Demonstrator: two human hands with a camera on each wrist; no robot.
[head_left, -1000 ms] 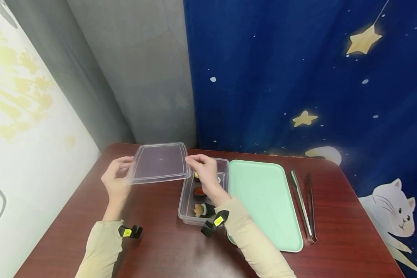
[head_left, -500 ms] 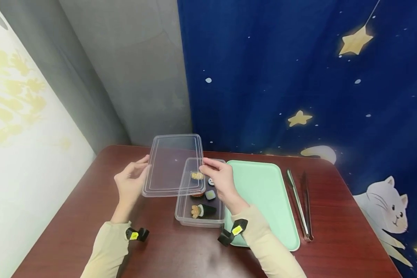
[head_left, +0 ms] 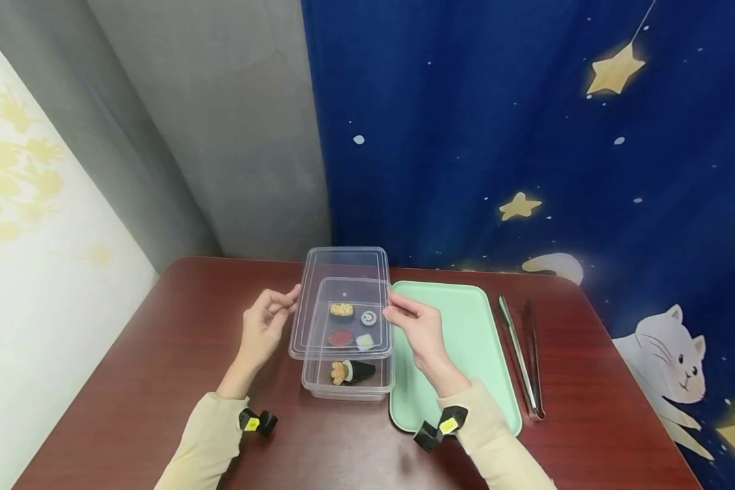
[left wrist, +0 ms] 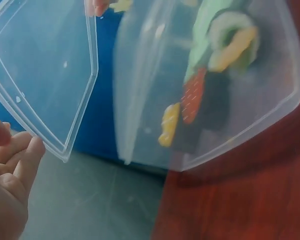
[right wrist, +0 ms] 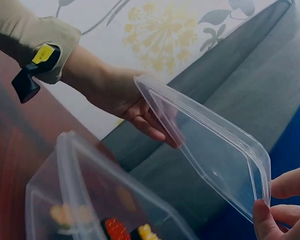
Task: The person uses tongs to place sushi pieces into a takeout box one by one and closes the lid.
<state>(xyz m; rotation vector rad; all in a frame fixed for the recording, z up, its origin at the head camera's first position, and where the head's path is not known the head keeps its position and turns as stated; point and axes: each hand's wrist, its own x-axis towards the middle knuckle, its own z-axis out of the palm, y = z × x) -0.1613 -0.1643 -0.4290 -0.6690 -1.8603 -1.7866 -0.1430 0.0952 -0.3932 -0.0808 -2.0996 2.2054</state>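
Note:
A clear plastic lid (head_left: 346,272) is held level above a clear plastic container (head_left: 349,393), overlapping most of it in the head view. My left hand (head_left: 263,331) pinches the lid's left edge, and my right hand (head_left: 420,332) pinches its right edge. Through the lid show a yellow-topped sushi piece (head_left: 341,310), a round roll (head_left: 368,318), a red-topped piece (head_left: 340,339) and a pale square piece (head_left: 364,341). A dark cone hand roll (head_left: 352,372) lies at the container's near end. The right wrist view shows a gap between lid (right wrist: 215,135) and container (right wrist: 80,175).
A mint green tray (head_left: 453,354) lies right of the container, partly under my right forearm. Metal tongs (head_left: 520,361) rest beyond it on the right. The dark red table (head_left: 159,381) ends at a grey wall and a blue starry curtain (head_left: 441,150).
Both hands have carried the lid rightward, from left of the container to over it. The container, tray and tongs have stayed in place on the table.

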